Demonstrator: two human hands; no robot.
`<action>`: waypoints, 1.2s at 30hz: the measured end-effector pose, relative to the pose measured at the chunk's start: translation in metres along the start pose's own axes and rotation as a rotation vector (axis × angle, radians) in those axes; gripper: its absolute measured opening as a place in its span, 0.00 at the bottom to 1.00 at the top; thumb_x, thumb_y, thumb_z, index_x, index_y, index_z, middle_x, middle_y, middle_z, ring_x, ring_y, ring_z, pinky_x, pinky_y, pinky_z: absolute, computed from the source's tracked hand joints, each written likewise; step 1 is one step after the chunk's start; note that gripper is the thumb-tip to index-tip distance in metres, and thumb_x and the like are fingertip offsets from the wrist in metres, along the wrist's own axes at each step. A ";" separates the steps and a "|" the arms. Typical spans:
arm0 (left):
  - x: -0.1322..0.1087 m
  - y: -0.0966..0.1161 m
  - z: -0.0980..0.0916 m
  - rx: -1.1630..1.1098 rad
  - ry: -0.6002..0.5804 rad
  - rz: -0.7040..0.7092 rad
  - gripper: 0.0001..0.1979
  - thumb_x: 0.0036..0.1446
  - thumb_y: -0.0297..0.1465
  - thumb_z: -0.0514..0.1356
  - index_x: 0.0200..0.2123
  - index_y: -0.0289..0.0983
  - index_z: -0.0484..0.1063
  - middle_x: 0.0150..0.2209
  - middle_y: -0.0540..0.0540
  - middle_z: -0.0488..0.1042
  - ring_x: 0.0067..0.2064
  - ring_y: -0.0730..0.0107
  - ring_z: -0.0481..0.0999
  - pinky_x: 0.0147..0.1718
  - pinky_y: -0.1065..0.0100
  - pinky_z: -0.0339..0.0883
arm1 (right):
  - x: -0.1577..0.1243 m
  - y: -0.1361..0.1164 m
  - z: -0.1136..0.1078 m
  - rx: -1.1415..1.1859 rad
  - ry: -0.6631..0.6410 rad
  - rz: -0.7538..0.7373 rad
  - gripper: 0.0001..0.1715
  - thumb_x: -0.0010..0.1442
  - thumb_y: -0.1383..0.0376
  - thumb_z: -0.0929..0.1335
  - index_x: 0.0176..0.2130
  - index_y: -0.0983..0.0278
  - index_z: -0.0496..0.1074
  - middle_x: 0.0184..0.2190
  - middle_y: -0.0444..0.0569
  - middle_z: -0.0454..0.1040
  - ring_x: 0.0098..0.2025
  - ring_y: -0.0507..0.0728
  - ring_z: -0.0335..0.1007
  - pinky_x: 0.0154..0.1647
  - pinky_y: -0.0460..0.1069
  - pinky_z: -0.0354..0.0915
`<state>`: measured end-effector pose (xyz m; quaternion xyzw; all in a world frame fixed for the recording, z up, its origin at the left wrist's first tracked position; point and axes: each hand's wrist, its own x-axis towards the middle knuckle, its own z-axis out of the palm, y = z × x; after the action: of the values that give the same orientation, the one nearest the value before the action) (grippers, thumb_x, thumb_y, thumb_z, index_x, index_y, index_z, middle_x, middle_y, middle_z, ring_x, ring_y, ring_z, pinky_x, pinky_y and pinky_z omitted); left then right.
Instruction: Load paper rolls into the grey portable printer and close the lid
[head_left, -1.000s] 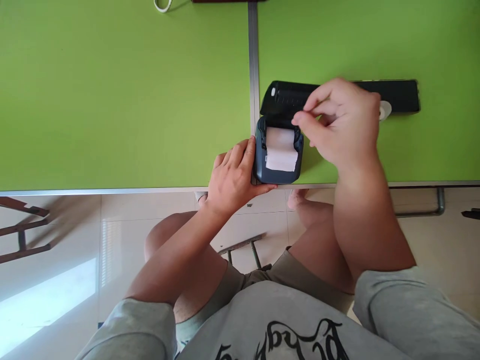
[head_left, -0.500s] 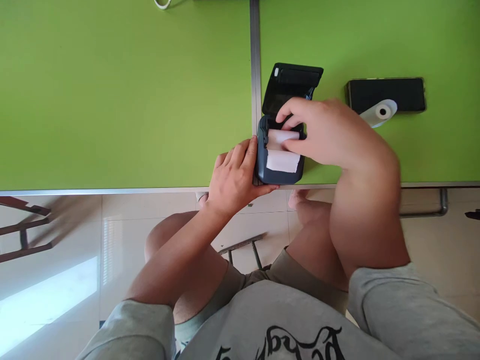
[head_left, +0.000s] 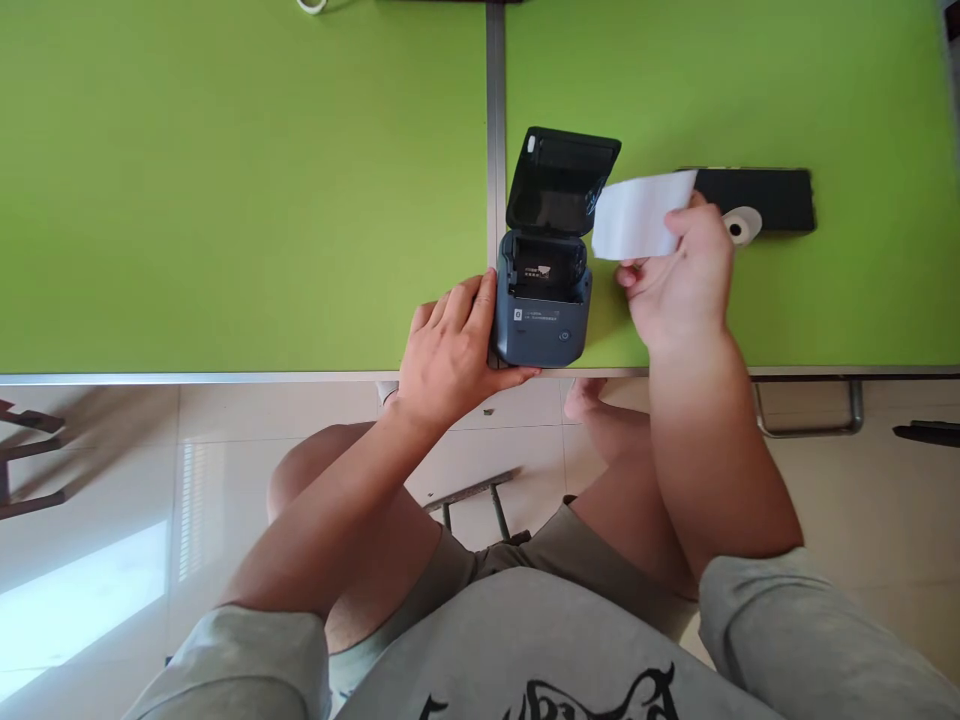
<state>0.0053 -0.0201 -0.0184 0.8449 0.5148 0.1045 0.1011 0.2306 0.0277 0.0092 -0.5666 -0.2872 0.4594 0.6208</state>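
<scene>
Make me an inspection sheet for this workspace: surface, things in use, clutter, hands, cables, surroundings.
Surface: green table, crossed by a metal strip.
Things in use: dark machine, lid open, no paper roll visible inside; white paper held beside it.
Clutter: black oblong object, with a white roll at its near edge; white curved piece, cut off by the frame.
Hands: left hand against the machine's left side, thumb along its near edge; right hand gripping the paper.
Cables: nothing seen for certain.
Surroundings: pale tiled floor with a bright light patch; brown furniture legs at far left.
</scene>
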 end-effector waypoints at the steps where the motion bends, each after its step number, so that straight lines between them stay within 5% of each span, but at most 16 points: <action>1: 0.000 0.000 0.000 0.001 0.001 -0.001 0.62 0.52 0.69 0.60 0.73 0.27 0.56 0.65 0.26 0.70 0.62 0.40 0.74 0.57 0.52 0.67 | 0.001 0.004 -0.001 -0.010 0.003 0.006 0.18 0.40 0.57 0.66 0.33 0.55 0.59 0.31 0.43 0.65 0.26 0.53 0.57 0.22 0.48 0.43; 5: 0.000 -0.001 -0.001 0.000 0.004 -0.009 0.62 0.51 0.69 0.60 0.73 0.27 0.57 0.65 0.26 0.70 0.62 0.39 0.74 0.57 0.52 0.67 | 0.000 0.013 -0.008 -0.081 -0.011 -0.029 0.17 0.46 0.54 0.68 0.35 0.54 0.60 0.32 0.42 0.67 0.26 0.53 0.57 0.22 0.49 0.47; 14: 0.001 0.001 0.000 0.002 0.003 -0.015 0.61 0.52 0.69 0.59 0.73 0.27 0.57 0.65 0.26 0.70 0.61 0.38 0.74 0.54 0.51 0.67 | -0.005 0.034 -0.031 -0.532 -0.054 -0.537 0.10 0.62 0.56 0.71 0.37 0.56 0.68 0.29 0.40 0.67 0.31 0.53 0.67 0.37 0.54 0.67; 18: 0.001 0.001 -0.001 -0.002 0.012 -0.021 0.60 0.53 0.69 0.58 0.73 0.28 0.57 0.64 0.26 0.70 0.60 0.38 0.74 0.54 0.51 0.66 | 0.000 0.038 -0.041 -0.781 -0.089 -0.710 0.11 0.63 0.56 0.71 0.41 0.56 0.67 0.37 0.45 0.74 0.41 0.59 0.75 0.48 0.60 0.71; 24: 0.001 0.001 -0.001 0.002 0.005 -0.037 0.61 0.51 0.69 0.60 0.72 0.28 0.58 0.64 0.26 0.71 0.60 0.38 0.74 0.54 0.51 0.67 | 0.002 0.037 -0.043 -0.975 -0.137 -0.614 0.21 0.61 0.63 0.71 0.52 0.54 0.64 0.49 0.49 0.76 0.47 0.60 0.75 0.48 0.59 0.72; 28: 0.001 0.001 -0.001 -0.002 0.010 -0.035 0.61 0.50 0.69 0.61 0.73 0.29 0.58 0.64 0.26 0.71 0.61 0.38 0.74 0.54 0.51 0.67 | -0.009 0.027 -0.030 -1.019 -0.163 -0.483 0.31 0.58 0.68 0.70 0.59 0.55 0.61 0.49 0.50 0.78 0.44 0.60 0.74 0.48 0.58 0.71; 31: 0.001 -0.001 0.000 -0.016 0.018 -0.034 0.62 0.50 0.70 0.59 0.73 0.29 0.57 0.64 0.26 0.71 0.61 0.37 0.74 0.54 0.50 0.67 | -0.019 0.016 -0.026 -0.968 -0.191 -0.519 0.33 0.56 0.67 0.70 0.59 0.55 0.61 0.54 0.52 0.77 0.54 0.63 0.75 0.56 0.61 0.70; 33: 0.000 -0.001 0.001 -0.026 0.023 -0.033 0.61 0.50 0.70 0.58 0.73 0.30 0.57 0.64 0.26 0.71 0.61 0.37 0.73 0.54 0.49 0.67 | -0.021 0.008 -0.031 -0.943 -0.128 -0.630 0.29 0.57 0.66 0.70 0.57 0.54 0.64 0.56 0.52 0.75 0.60 0.63 0.73 0.59 0.61 0.69; 36: 0.000 -0.001 0.000 -0.030 0.017 -0.033 0.60 0.51 0.69 0.60 0.73 0.30 0.57 0.64 0.27 0.71 0.61 0.37 0.74 0.54 0.49 0.67 | -0.013 -0.003 -0.051 -0.907 0.142 -0.857 0.21 0.57 0.67 0.67 0.51 0.58 0.67 0.50 0.55 0.73 0.55 0.64 0.73 0.53 0.60 0.69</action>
<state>0.0050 -0.0196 -0.0190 0.8338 0.5279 0.1174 0.1110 0.2703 -0.0065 0.0048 -0.6375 -0.6131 -0.0367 0.4651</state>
